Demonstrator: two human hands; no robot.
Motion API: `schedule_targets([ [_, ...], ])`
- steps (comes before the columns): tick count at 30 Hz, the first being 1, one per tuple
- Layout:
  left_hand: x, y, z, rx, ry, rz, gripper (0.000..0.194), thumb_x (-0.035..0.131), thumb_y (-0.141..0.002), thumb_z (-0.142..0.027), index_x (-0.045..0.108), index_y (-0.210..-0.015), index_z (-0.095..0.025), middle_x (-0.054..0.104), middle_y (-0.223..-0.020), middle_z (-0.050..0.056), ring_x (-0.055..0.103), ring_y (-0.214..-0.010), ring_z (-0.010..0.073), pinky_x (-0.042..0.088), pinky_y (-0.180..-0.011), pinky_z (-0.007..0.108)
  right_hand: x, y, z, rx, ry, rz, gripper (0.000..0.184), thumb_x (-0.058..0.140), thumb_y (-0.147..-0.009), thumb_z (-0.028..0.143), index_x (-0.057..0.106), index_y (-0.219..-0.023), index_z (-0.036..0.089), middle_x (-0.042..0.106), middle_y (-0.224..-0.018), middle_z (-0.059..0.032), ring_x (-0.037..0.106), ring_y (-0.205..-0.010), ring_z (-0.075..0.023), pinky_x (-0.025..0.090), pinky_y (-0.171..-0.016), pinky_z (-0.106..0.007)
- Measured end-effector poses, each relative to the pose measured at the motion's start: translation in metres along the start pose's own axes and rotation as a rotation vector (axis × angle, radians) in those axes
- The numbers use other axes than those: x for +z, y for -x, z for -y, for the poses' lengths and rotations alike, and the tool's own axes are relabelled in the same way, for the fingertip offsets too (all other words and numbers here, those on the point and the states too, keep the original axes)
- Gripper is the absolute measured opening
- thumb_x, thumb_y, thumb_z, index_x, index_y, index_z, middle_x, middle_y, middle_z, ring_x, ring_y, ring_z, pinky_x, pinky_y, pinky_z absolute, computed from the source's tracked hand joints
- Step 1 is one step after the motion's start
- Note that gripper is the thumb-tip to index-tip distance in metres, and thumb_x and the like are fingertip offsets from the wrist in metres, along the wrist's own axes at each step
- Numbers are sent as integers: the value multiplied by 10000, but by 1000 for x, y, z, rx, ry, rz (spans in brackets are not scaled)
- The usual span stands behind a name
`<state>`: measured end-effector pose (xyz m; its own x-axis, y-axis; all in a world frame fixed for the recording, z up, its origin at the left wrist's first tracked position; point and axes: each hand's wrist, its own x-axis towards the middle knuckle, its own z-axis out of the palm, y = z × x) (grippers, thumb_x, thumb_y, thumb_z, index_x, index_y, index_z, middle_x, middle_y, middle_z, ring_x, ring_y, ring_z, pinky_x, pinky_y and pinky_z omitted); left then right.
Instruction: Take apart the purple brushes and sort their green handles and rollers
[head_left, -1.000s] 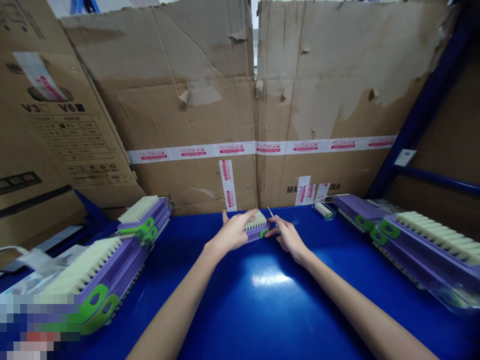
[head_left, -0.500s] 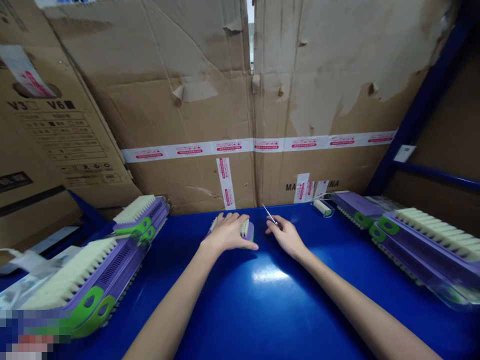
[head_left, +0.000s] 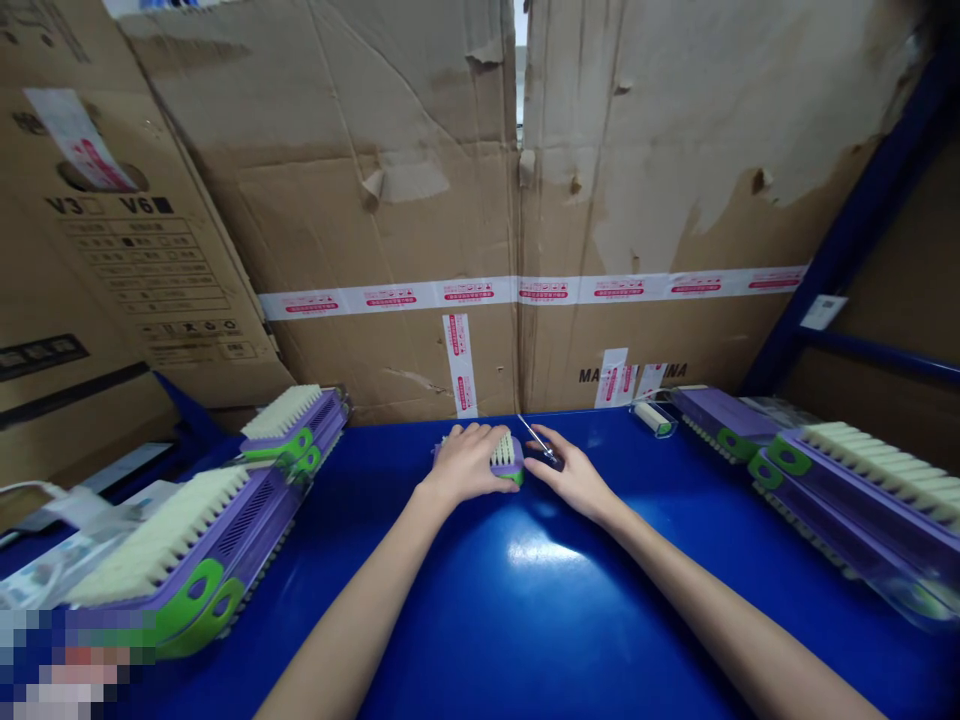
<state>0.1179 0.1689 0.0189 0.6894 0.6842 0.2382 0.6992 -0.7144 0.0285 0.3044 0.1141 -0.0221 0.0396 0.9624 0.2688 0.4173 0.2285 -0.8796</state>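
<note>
A purple and green scrub brush (head_left: 508,455) with pale bristles lies on the blue table (head_left: 525,600) near the cardboard wall. My left hand (head_left: 469,462) covers its left part, fingers curled over the bristles and gripping it. My right hand (head_left: 571,475) is just right of the brush and pinches a thin metal tool (head_left: 534,436), whose tip points up and to the left, close to the brush's green end.
Rows of the same brushes lie along the left (head_left: 195,540) and right (head_left: 855,480) sides of the table. A small white and green piece (head_left: 651,417) sits at the back right. Large cardboard boxes (head_left: 480,200) wall off the back; a blue rack post (head_left: 855,210) rises at right.
The brush was turned and shifted slightly by my left hand, which now grips it from the left. My right hand with the metal tool came back in against the brush's right end.
</note>
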Motion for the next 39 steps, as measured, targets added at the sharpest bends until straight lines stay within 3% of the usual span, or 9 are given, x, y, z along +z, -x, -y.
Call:
schedule_targets([
  [5,7,0,-11,138,-53,-91,765,665,-634,-649,509,-1209,-170,636,-1060,91,564,-984,279,395,-845,395,2,-3,-4,-29,5,40,769,693,-697,410,403,-1370,179,475,-1380,-105,465,-1248,-234,334,-1075,-388],
  [14,15,9,2,261,-143,-305,893,522,-630,-794,508,-1235,-137,611,-1095,151,563,-979,304,337,-927,463,3,-2,0,26,16,-19,803,736,-646,429,429,-1338,163,547,-1298,-120,536,-1163,-240,381,-1034,-395],
  [17,18,11,12,279,-106,-328,818,462,-694,-779,545,-1202,-144,630,-1062,138,573,-972,289,335,-943,456,3,1,3,12,54,2,794,722,-663,430,421,-1343,154,591,-1235,-122,563,-1123,-238,411,-999,-388],
  [22,19,14,22,98,-68,-309,536,366,-884,-548,566,-1193,-158,638,-1077,123,573,-992,257,365,-916,413,3,6,9,-44,135,45,794,681,-698,468,382,-1378,186,611,-1205,-109,567,-1119,-244,418,-978,-399],
  [27,19,16,19,-34,-85,-235,499,334,-900,-516,572,-1172,-172,641,-1082,106,567,-996,251,396,-866,369,8,7,13,-70,331,95,1032,751,-591,472,234,-1456,248,513,-1338,-110,499,-1210,-299,412,-979,-444],
  [31,16,14,10,-61,-126,-220,463,322,-905,-488,585,-1110,-167,643,-1024,108,570,-961,252,408,-829,364,14,6,15,-65,426,87,996,719,-615,405,224,-1461,225,463,-1382,-125,490,-1220,-300,424,-970,-436],
  [39,10,8,-1,-143,-116,-233,353,334,-901,-439,576,-881,-182,637,-874,73,583,-857,237,412,-697,339,19,7,14,-146,444,57,927,702,-607,436,316,-1420,215,482,-1362,-122,502,-1205,-303,429,-965,-427],
])
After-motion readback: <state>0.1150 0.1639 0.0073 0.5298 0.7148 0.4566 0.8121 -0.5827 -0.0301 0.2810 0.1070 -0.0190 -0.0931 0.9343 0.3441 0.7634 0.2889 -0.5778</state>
